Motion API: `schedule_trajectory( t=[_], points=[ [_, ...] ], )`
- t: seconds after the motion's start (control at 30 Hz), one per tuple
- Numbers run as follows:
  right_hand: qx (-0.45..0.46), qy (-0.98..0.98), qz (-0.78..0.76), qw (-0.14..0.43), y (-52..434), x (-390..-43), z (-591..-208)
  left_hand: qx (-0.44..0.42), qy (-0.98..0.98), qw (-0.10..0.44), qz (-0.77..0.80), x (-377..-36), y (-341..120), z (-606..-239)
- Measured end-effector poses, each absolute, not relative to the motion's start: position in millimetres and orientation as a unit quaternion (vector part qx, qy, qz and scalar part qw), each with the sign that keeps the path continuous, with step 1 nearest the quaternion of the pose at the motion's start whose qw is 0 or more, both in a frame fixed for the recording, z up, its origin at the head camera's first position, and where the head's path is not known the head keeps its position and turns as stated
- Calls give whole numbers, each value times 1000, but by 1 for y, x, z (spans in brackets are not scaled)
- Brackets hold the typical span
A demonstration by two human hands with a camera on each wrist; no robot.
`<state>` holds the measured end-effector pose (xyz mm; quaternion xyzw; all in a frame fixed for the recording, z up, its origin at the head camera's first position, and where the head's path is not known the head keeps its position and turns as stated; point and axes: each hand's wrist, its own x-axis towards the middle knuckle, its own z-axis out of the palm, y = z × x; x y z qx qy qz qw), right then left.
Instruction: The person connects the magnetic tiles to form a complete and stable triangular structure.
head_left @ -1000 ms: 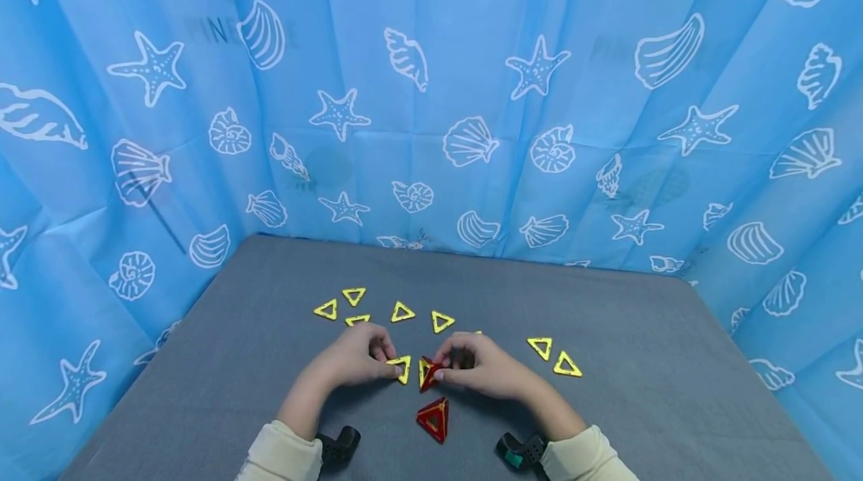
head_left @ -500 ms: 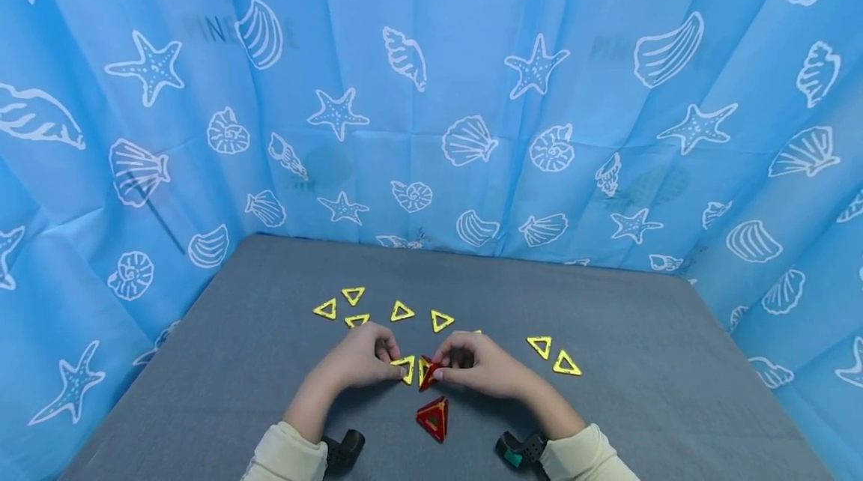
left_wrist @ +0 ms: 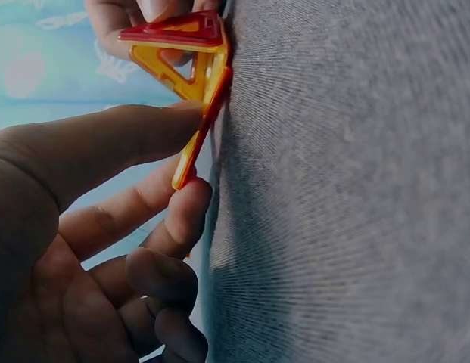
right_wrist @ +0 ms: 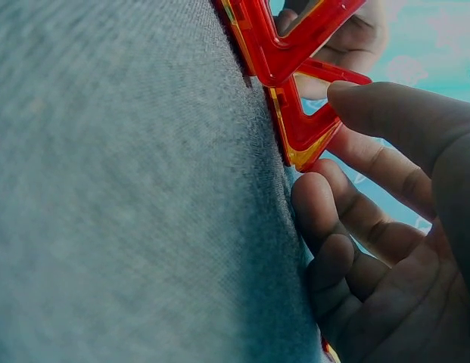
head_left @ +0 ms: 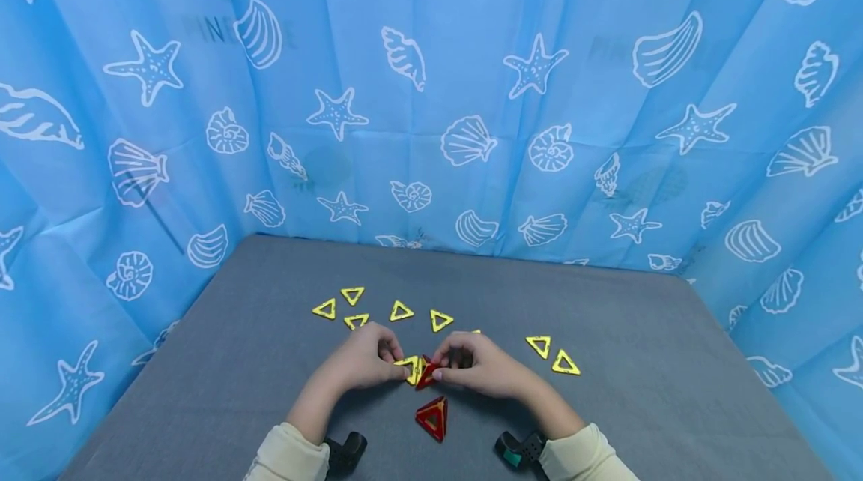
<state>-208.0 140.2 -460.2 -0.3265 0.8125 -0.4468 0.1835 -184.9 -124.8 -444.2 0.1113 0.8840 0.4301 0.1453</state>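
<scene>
A yellow triangle, pinched between the left hand's thumb and fingers, is touched edgewise against a red-and-yellow piece pinched by the right hand. One red pyramid seems already assembled; loose yellow triangles are left unjoined across the bench.

Your 2 arms slant in from near left and near right, your left hand and right hand close together, each pinching between thumb and fingers.
</scene>
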Motion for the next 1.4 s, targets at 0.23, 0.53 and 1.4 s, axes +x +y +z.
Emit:
schedule_trajectory(
  t=[0.23, 0.53, 1.4],
  points=[
    [-325, 813, -447, 184, 141, -208, -461, 144, 865, 157, 455, -187, -123, -440],
    [-330, 810, -448, 182, 141, -209, -461, 207, 810, 198, 511, -189, -120, -435],
    [-336, 802, -455, 189, 139, -207, -458, 207, 833, 153, 489, -184, -110, -437]
  ],
)
